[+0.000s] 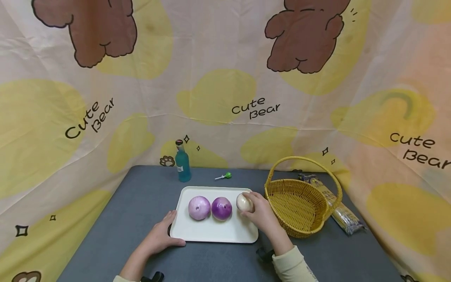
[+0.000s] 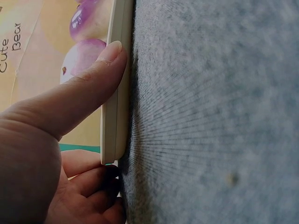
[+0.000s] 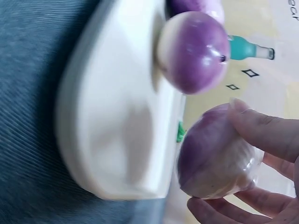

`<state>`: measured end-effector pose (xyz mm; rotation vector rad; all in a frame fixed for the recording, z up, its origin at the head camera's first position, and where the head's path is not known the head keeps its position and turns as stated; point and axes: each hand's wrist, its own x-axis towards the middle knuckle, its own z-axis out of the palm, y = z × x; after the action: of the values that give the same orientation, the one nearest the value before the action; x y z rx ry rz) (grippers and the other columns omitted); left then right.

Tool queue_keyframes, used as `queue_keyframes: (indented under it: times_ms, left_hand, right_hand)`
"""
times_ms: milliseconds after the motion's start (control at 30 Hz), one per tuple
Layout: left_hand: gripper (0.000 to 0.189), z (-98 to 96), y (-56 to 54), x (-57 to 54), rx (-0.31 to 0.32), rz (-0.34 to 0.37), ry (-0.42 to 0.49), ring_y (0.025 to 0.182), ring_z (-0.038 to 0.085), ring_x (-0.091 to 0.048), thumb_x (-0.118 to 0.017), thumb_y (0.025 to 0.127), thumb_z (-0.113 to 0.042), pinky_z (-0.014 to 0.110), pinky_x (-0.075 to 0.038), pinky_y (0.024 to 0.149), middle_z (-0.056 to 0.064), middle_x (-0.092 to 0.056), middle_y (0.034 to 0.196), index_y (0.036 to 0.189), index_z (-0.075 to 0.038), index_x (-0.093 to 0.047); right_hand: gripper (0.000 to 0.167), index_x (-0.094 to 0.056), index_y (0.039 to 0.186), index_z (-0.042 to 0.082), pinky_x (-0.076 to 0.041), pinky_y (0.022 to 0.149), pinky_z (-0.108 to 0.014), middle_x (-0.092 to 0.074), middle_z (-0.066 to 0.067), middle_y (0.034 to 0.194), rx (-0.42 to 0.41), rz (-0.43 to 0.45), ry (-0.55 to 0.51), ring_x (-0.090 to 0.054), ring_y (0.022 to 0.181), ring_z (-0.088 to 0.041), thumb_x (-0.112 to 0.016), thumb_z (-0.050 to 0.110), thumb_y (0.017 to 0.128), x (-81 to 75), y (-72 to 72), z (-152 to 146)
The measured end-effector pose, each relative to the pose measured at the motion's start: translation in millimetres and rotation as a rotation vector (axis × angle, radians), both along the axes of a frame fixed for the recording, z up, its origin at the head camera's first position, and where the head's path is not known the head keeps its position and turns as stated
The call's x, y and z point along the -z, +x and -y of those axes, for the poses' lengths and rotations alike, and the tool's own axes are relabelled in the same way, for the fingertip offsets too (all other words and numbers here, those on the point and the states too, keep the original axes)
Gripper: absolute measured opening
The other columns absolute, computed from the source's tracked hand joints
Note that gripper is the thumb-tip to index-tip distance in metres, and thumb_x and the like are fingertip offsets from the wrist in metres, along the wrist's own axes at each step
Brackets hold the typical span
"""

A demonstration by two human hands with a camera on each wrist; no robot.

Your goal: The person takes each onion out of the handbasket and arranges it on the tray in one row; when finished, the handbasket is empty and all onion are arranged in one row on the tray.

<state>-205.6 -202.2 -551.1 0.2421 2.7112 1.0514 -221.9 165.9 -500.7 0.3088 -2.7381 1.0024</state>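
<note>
My right hand [image 1: 261, 211] grips a whitish onion [image 1: 244, 202] with thumb and fingers above the right end of a white tray [image 1: 215, 234]. In the right wrist view this onion [image 3: 217, 156] shows purple and white sides, and a shadow lies on the tray. Two more onions sit side by side on the tray: a pale purple one [image 1: 199, 208] on the left and a darker purple one [image 1: 221, 208] in the middle. The left hand [image 1: 161, 235] holds the tray's near left corner, its thumb [image 2: 100, 77] against the front wall and its fingers round the left side.
A yellow wicker basket [image 1: 299, 229] with a tall handle stands right of the tray. Behind it lies a clear-and-yellow packet [image 1: 343, 215]. A blue bottle [image 1: 183, 164] and a green lollipop [image 1: 228, 175] are beyond the tray, near the printed cloth backdrop [image 1: 211, 55].
</note>
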Motion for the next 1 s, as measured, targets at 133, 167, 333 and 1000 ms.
queue_keyframes:
  times_ms: [133,167,333,1000]
  left_hand:
    - [0.126,-0.5,-0.3,-0.3,-0.007,0.006,-0.003,0.151,0.047,-0.020,-0.093,0.064,-0.049,0.068,-0.025,0.115,0.027,-0.025,0.163,0.157,0.004,-0.025]
    - [0.126,-0.6,-0.5,-0.2,-0.007,0.004,-0.004,0.151,0.047,-0.021,-0.093,0.064,-0.049,0.068,-0.025,0.115,0.027,-0.025,0.163,0.157,0.004,-0.025]
    - [0.126,-1.5,0.4,-1.0,-0.001,-0.003,-0.010,0.151,0.048,-0.021,-0.093,0.064,-0.049,0.069,-0.024,0.114,0.028,-0.025,0.163,0.157,0.004,-0.025]
    - [0.124,-0.8,1.8,-2.7,0.016,-0.026,-0.024,0.150,0.048,-0.022,-0.093,0.065,-0.046,0.069,-0.025,0.114,0.029,-0.026,0.161,0.156,0.006,-0.027]
  right_hand:
    - [0.063,-0.067,0.131,0.010,-0.047,0.101,-0.058,-0.062,-0.021,0.131,-0.005,0.013,-0.011,-0.059,0.122,-0.042,-0.091,0.013,0.073,10.1,-3.0,0.4]
    - [0.064,-0.067,0.131,0.010,-0.048,0.100,-0.057,-0.062,-0.020,0.130,-0.004,0.018,-0.009,-0.059,0.121,-0.041,-0.091,0.013,0.073,12.3,-3.4,0.7]
    - [0.065,-0.067,0.132,0.012,-0.049,0.100,-0.055,-0.061,-0.018,0.130,0.008,0.056,0.016,-0.058,0.120,-0.039,-0.092,0.015,0.072,21.3,-4.6,2.9]
    - [0.081,-0.059,0.141,0.016,-0.049,0.099,-0.054,-0.059,-0.014,0.136,-0.010,0.103,0.035,-0.056,0.121,-0.036,-0.094,0.028,0.069,27.3,-4.5,5.9]
